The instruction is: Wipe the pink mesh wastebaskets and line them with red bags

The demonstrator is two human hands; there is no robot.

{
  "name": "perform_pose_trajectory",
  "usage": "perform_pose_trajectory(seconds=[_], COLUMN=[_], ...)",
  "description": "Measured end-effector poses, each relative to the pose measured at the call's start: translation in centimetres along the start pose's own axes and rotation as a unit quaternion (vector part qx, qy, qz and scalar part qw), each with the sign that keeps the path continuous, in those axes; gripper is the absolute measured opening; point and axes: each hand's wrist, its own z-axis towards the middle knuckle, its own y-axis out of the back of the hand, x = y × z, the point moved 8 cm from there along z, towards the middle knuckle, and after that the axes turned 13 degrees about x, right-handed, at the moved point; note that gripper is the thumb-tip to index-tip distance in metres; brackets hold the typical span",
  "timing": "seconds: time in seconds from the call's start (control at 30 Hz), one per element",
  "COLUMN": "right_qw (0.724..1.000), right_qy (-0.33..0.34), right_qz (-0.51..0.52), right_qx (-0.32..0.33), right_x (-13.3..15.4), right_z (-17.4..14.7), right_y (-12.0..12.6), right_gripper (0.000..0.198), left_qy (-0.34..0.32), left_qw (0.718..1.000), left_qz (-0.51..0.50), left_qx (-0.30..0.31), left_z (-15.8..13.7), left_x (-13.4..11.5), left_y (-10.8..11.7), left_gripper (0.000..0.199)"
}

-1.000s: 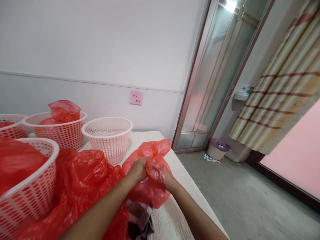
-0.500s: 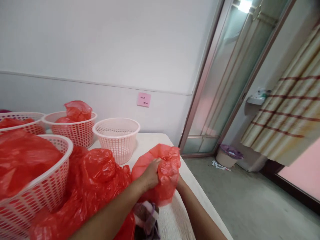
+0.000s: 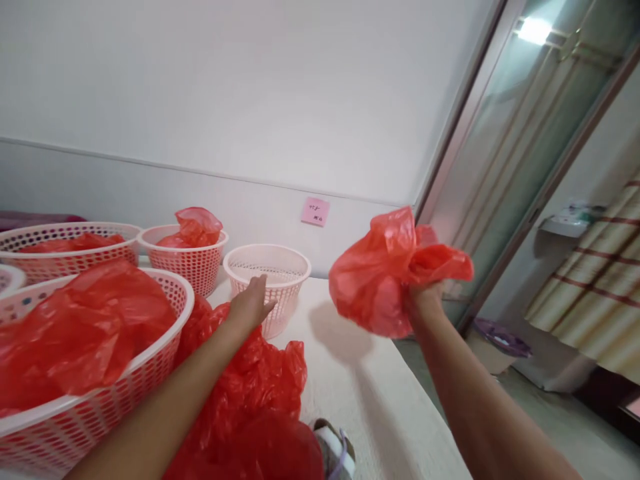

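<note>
Above the table's right side, my right hand grips the gathered neck of a red plastic bag. The bag bulges to the left of my fist, and its contents are hidden. My left hand reaches toward the pink basket, with thumb and fingers apart and nothing held. It overlaps the near rim in view; whether it touches the basket I cannot tell. Below my left hand lies a heap of crumpled red plastic bags. A brown, white and purple cloth-like item pokes out beside the heap.
A large pink basket holding red plastic stands at the left. Behind it are a smaller basket and a wide basket, both with red plastic inside. A pink note is on the wall. A lined bin stands on the floor.
My right hand has lifted the red plastic bag up and to the right. My left hand has let go of it and moved left toward the pink basket. The view has shifted left.
</note>
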Motion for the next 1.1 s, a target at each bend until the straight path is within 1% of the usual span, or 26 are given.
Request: perform_pose_trajectory(seconds=[0.07,0.1,0.13,0.2,0.23,0.27,0.3,0.33,0.37,0.43,0.5,0.53,0.6,0.67,0.77,0.87,0.93,0.97,1.0,1.03,1.07,1.1], right_qw=[0.999,0.995,0.99,0.985,0.986,0.99,0.993,0.989,0.976,0.948,0.917,0.897,0.847,0.797,0.734,0.689,0.676,0.675,0.682,0.696,0.717,0.748], right_qy=[0.047,0.092,0.119,0.134,0.124,0.103,0.074,0.041,0.005,-0.047,-0.088,-0.108,-0.141,-0.159,-0.162,-0.152,-0.138,-0.128,-0.112,-0.092,-0.075,-0.068], right_qz=[0.023,0.043,0.06,0.08,0.07,0.032,-0.03,-0.101,-0.18,-0.265,-0.312,-0.338,-0.392,-0.434,-0.477,-0.511,-0.527,-0.533,-0.542,-0.553,-0.564,-0.567], right_qx=[0.014,0.02,0.038,0.072,0.081,0.085,0.091,0.1,0.12,0.171,0.232,0.264,0.33,0.39,0.454,0.49,0.497,0.495,0.479,0.448,0.404,0.338], right_x=[1.9,2.9,3.5,3.3,2.7,1.7,0.4,-1.2,-3.0,-6.7,-10.3,-12.0,-14.8,-16.8,-18.3,-18.2,-17.3,-16.6,-15.7,-14.7,-13.7,-12.8], right_z=[2.7,3.8,4.8,6.0,6.1,6.0,5.6,4.9,3.9,1.4,-1.3,-2.6,-4.8,-6.5,-7.9,-8.7,-8.7,-8.6,-8.2,-7.7,-7.0,-6.2], right_y=[-4.0,-6.1,-8.5,-13.4,-15.5,-17.5,-19.2,-20.6,-21.9,-23.6,-24.7,-25.0,-25.7,-26.4,-27.6,-28.2,-27.7,-27.2,-26.3,-25.1,-23.6,-21.8], right_gripper=[0.032,0.03,0.027,0.024,0.024,0.025,0.027,0.03,0.034,0.034,0.028,0.025,0.022,0.027,0.03,0.03,0.026,0.025,0.026,0.03,0.036,0.044], left_qy=[0.014,0.018,0.021,0.023,0.022,0.022,0.021,0.021,0.022,0.026,0.031,0.034,0.035,0.028,0.01,0.003,0.004,0.005,0.005,0.004,0.003,0.0], left_qw=[1.0,0.999,0.999,0.998,0.998,0.998,0.998,0.998,0.998,0.998,0.998,0.998,0.998,0.999,0.999,1.0,1.0,1.0,1.0,1.0,1.0,1.0], left_qz=[0.025,0.034,0.042,0.052,0.055,0.057,0.058,0.058,0.058,0.056,0.053,0.051,0.047,0.044,0.038,0.03,0.022,0.017,0.012,0.005,-0.002,-0.008], left_qx=[0.013,0.015,0.015,0.017,0.018,0.02,0.021,0.021,0.021,0.017,0.013,0.011,0.008,0.007,0.01,0.006,0.0,-0.002,-0.003,-0.004,-0.005,-0.005], left_z=[-0.2,-0.5,-0.7,-1.0,-1.1,-1.2,-1.2,-1.3,-1.4,-1.5,-1.7,-1.7,-1.7,-1.6,-1.2,-0.7,-0.4,-0.3,-0.4,-0.5,-0.8,-1.3], left_x=[0.5,0.6,0.6,0.6,0.5,0.5,0.6,0.6,0.7,1.1,1.4,1.6,1.7,1.4,0.7,0.5,0.8,1.0,1.1,1.2,1.2,1.2], left_y=[-0.6,-0.9,-1.1,-1.3,-1.4,-1.5,-1.5,-1.4,-1.4,-1.1,-0.9,-0.8,-0.8,-1.0,-1.6,-1.8,-1.8,-1.7,-1.7,-1.7,-1.7,-1.7], left_gripper=[0.033,0.031,0.031,0.031,0.03,0.029,0.028,0.027,0.026,0.026,0.028,0.029,0.03,0.03,0.03,0.031,0.031,0.031,0.031,0.033,0.035,0.039])
